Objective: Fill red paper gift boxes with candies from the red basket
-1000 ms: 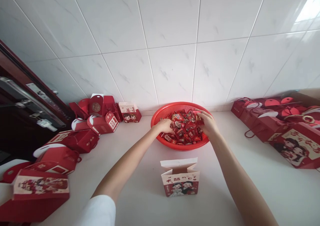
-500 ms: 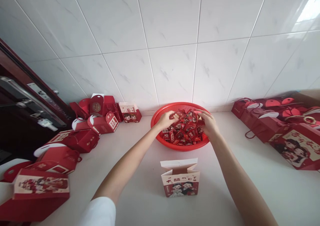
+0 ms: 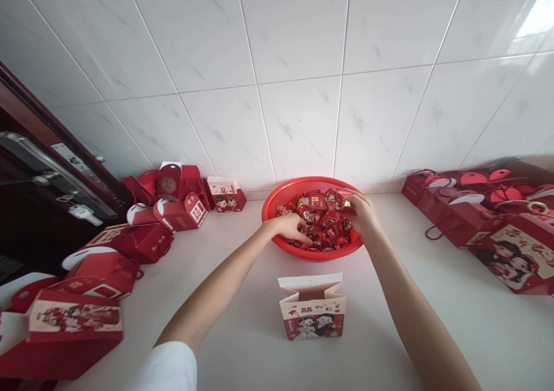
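A heap of wrapped sweets lies loose in a red basket, well spread across its bottom, so the picking looks to be far from finished. The left hand dips into the heap at about eight o'clock in the basket; its fingers curl downward, and I cannot tell whether its grip has a sweet. The right hand, at three o'clock on the rim, appears to have its grip closed on a few sweets.

At six o'clock from the basket, apart from it, a paper box stands upright on the white surface. Its top is unfolded, so closing it is not yet done; its contents are hidden.

Farther out, a small box stands at nine o'clock near the tiled wall. Beyond it, red boxes run from nine round to eight o'clock, and a group of handled boxes fills three to four o'clock. Many look folded up, but whether they are filled cannot be told.
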`<state>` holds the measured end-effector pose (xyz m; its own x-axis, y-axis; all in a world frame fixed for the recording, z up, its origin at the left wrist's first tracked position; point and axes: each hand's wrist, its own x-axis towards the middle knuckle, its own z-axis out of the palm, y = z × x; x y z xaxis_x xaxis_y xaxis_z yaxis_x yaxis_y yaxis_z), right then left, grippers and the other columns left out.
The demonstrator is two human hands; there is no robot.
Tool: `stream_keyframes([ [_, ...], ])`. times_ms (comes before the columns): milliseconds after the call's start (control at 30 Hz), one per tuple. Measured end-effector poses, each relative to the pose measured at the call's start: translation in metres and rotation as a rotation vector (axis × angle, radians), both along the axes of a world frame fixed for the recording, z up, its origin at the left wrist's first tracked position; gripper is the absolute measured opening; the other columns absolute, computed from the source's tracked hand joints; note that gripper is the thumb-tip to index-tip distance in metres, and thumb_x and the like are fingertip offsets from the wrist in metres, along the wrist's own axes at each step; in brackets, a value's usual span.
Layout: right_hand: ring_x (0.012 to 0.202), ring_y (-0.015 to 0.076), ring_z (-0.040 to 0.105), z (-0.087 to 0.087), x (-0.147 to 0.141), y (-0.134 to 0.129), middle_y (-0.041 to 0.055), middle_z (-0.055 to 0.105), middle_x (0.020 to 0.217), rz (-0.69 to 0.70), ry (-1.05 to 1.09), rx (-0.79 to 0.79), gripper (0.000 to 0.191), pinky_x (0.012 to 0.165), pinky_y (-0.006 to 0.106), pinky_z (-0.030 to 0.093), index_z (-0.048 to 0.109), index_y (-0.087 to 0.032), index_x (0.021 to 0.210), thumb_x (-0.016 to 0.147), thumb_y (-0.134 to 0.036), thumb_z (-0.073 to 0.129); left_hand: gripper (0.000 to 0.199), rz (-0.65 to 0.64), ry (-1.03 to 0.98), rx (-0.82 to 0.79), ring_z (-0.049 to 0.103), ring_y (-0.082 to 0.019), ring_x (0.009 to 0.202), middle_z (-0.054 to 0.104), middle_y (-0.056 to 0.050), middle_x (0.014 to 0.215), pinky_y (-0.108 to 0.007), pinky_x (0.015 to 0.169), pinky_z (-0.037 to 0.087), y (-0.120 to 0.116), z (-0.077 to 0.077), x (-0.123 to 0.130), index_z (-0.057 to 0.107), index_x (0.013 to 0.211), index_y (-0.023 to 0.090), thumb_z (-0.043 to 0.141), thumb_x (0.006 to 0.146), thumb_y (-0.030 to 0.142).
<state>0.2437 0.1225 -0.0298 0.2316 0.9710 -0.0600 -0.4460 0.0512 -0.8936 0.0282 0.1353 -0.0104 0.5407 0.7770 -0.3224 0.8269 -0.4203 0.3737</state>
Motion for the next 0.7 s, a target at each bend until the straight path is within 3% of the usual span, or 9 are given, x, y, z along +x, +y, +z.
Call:
stream_keyframes([
  [67,0.066,0.0173,0.059,0.000,0.001,0.000,-0.0005,0.070,0.075,0.012,-0.026,-0.014,0.029,0.056,0.030,0.048,0.075,-0.023,0.082,0.054,-0.025,0.074,0.036,-0.021,0.063,-0.011,0.068,-0.031,0.098,0.074,-0.007,0.088,-0.033,0.084,0.053,-0.007,0.003,0.009,0.075,0.076,0.023,0.081,0.062,0.055],
  [167,0.067,0.0173,0.059,-0.001,0.001,0.000,-0.0002,0.070,0.077,0.014,-0.043,-0.027,0.031,0.056,0.030,0.048,0.074,-0.024,0.084,0.053,-0.025,0.075,0.043,0.035,0.151,0.000,0.063,-0.040,0.113,0.071,-0.015,0.112,-0.043,0.090,0.054,-0.017,0.005,0.026,0.076,0.094,0.023,0.084,0.060,0.048],
  [333,0.069,0.0172,0.059,-0.001,-0.001,0.000,-0.0007,0.068,0.073,-0.002,-0.019,-0.014,0.029,0.055,0.028,0.049,0.075,-0.024,0.081,0.052,-0.024,0.075,0.063,0.105,0.287,0.015,0.071,-0.041,0.098,0.044,-0.030,0.149,-0.050,0.086,0.056,-0.025,-0.001,0.043,0.067,0.123,0.017,0.083,0.062,0.025],
  [433,0.067,0.0171,0.059,-0.002,-0.001,0.000,-0.0011,0.068,0.072,0.002,-0.022,-0.019,0.030,0.054,0.028,0.048,0.075,-0.024,0.082,0.052,-0.025,0.075,0.048,0.047,0.269,0.047,0.070,-0.043,0.102,0.052,-0.029,0.142,-0.049,0.088,0.056,-0.023,-0.005,0.041,0.071,0.112,0.015,0.078,0.064,0.017],
  [533,0.064,0.0162,0.058,-0.002,-0.001,0.000,-0.0013,0.068,0.072,0.007,-0.026,-0.021,0.031,0.053,0.029,0.048,0.075,-0.024,0.084,0.053,-0.025,0.075,0.031,0.000,0.230,0.047,0.070,-0.040,0.104,0.072,-0.018,0.115,-0.043,0.088,0.056,-0.015,-0.004,0.031,0.076,0.094,0.018,0.077,0.063,0.013],
  [600,0.063,0.0156,0.058,-0.002,-0.001,0.000,-0.0016,0.068,0.071,0.009,-0.026,-0.018,0.031,0.053,0.029,0.048,0.074,-0.024,0.084,0.053,-0.024,0.074,0.031,0.025,0.160,-0.022,0.073,-0.036,0.094,0.076,-0.013,0.102,-0.039,0.081,0.059,-0.007,-0.004,0.021,0.077,0.094,0.019,0.077,0.064,0.013],
  [700,0.062,0.0161,0.058,-0.001,-0.001,-0.001,-0.0014,0.068,0.071,0.023,-0.029,-0.014,0.030,0.054,0.030,0.048,0.073,-0.024,0.083,0.054,-0.025,0.075,0.039,0.192,-0.129,-0.219,0.076,-0.030,0.086,0.072,-0.011,0.123,-0.034,0.068,0.061,0.005,-0.008,0.005,0.076,0.107,0.018,0.079,0.067,0.019],
])
